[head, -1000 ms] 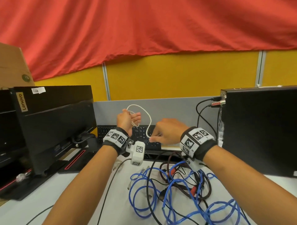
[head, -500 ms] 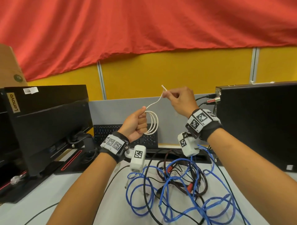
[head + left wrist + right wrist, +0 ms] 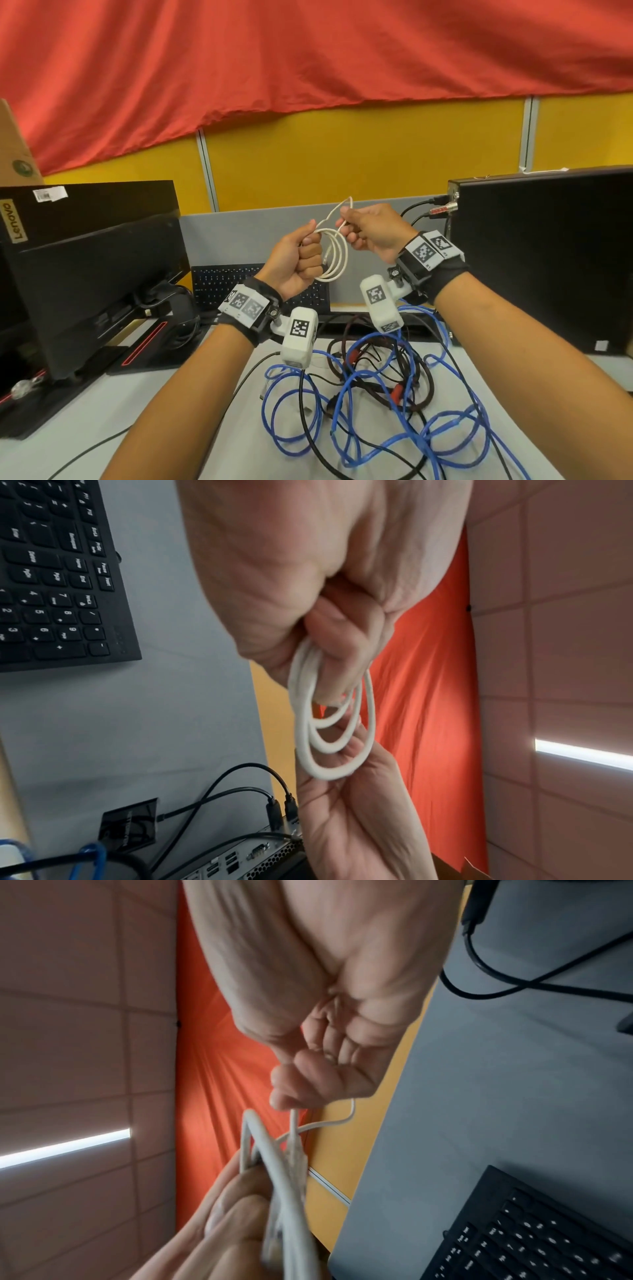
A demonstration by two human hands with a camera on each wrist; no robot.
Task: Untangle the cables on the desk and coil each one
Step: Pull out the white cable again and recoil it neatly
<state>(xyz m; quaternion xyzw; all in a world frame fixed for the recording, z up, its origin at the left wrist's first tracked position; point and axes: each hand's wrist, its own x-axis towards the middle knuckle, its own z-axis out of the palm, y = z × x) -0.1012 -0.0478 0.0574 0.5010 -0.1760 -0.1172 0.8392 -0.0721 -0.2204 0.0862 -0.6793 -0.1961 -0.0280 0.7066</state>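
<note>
A big red cloth (image 3: pixel 308 68) hangs in soft folds over a smooth yellow wall (image 3: pixel 359 154). The flat pale desk (image 3: pixel 68 428) holds a black monitor (image 3: pixel 96 274) near its left edge and a boxy black computer (image 3: pixel 548 257) near its right edge. A flat black keyboard (image 3: pixel 222 281) leans at the back edge against a grey panel. In the middle of the desk lies a messy pile of thin round wires: a blue cable (image 3: pixel 376 428) in wide loops, mixed with a black cable (image 3: pixel 308 411) and a dark red cable (image 3: pixel 394 387). The front left part of the desk is bare. Up in the air above the pile, the left hand (image 3: pixel 294 263) is a tight fist around a smooth white cable (image 3: pixel 337 257) wound in small round loops. Close beside it, the right hand (image 3: pixel 373 229) pinches the loose end of the white cable with curled fingers.
</note>
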